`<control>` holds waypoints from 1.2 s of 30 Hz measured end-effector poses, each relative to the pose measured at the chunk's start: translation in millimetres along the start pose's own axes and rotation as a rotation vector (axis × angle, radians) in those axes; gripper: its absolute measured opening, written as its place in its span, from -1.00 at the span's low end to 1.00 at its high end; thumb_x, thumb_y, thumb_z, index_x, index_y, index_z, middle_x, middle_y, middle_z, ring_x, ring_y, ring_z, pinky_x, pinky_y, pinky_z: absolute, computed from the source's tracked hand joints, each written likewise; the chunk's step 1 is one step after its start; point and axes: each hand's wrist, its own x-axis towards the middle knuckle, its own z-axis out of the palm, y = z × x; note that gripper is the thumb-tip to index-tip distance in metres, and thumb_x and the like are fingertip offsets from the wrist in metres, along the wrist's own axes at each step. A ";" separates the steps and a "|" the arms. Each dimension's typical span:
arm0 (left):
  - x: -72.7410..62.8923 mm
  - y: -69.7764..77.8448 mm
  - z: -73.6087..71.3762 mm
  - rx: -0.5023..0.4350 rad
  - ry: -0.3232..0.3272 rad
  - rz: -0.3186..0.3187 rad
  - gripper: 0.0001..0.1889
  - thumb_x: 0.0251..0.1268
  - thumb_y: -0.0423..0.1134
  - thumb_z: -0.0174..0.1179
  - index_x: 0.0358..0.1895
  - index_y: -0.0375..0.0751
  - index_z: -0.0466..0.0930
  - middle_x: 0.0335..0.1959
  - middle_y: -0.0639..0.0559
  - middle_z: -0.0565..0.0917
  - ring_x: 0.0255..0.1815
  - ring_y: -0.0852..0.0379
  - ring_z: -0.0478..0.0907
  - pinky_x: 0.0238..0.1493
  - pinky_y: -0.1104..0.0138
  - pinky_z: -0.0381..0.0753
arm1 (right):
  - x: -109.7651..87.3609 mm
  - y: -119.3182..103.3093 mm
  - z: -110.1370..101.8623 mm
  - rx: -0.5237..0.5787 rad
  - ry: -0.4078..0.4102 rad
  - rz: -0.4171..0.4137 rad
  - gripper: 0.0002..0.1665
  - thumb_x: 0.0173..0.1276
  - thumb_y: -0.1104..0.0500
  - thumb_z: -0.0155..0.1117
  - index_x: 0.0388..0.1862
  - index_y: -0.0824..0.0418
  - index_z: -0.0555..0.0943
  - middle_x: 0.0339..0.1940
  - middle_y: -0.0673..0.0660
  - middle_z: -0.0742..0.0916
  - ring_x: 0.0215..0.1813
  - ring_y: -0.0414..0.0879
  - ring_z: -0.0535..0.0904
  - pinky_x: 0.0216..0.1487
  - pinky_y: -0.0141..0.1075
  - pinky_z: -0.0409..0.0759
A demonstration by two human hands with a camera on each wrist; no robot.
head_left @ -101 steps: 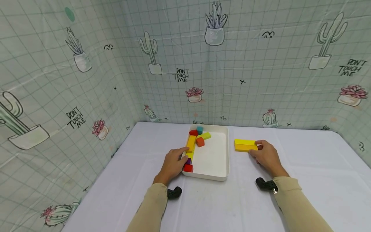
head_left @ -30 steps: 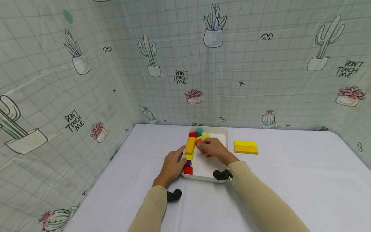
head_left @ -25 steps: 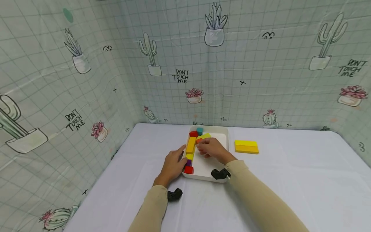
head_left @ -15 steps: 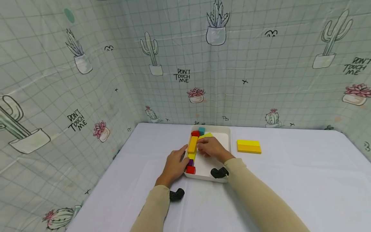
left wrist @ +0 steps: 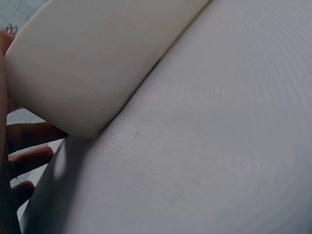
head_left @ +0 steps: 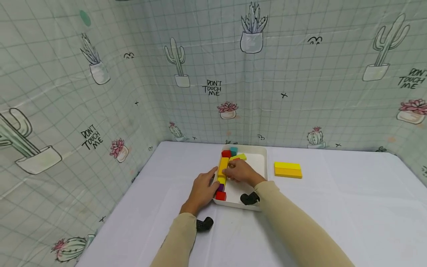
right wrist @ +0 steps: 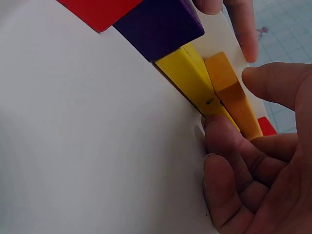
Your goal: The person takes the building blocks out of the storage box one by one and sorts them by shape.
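Below frame centre, the amber block [head_left: 223,165] is best squared gently; left fingers [left wrist: 31,135] are spread apart; whether right fingers [right wrist: 222,183] are clamped cannot be told.

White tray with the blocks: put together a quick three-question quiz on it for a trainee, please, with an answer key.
1. Multiple choice: in the tray, which colour of block sits between the nearest red block and the yellow block?
A) purple
B) teal
C) orange

2. True or false: every yellow piece is in the tray.

3. Short answer: which hand is at the tray's left edge, and where is the other?

Key:
1. A, the purple block.
2. False: yellow also lies on the table, right of the tray.
3. The left hand; the right hand is at the amber block.
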 end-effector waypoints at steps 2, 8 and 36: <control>0.0 -0.1 0.6 0.008 0.001 0.000 -0.38 0.44 -0.06 0.07 0.54 0.08 0.27 0.31 -0.03 0.53 0.30 -0.09 0.40 0.31 -0.06 0.43 | -0.6 -0.2 0.4 -0.016 0.003 0.008 -0.48 0.44 -0.01 0.29 0.23 0.28 0.55 -0.40 0.11 0.66 -0.43 -0.06 0.54 -0.40 -0.38 0.55; -0.4 0.0 1.4 0.015 -0.006 -0.005 -0.38 0.43 -0.05 0.06 0.55 0.09 0.27 0.32 -0.01 0.53 0.30 -0.09 0.40 0.32 -0.06 0.42 | -2.4 0.9 1.1 -0.005 0.015 0.030 -0.26 0.39 -0.01 0.34 0.44 0.29 0.42 -0.38 0.12 0.68 -0.43 -0.04 0.54 -0.38 -0.36 0.58; -1.7 4.1 0.6 0.023 -0.006 -0.027 -0.37 0.41 -0.08 0.09 0.54 0.07 0.27 0.33 -0.03 0.52 0.32 -0.10 0.38 0.30 -0.08 0.43 | -3.5 17.8 -3.3 0.182 0.032 0.051 -0.45 0.50 0.04 0.17 0.34 0.33 0.51 -0.26 0.16 0.71 -0.43 -0.04 0.65 -0.33 -0.34 0.63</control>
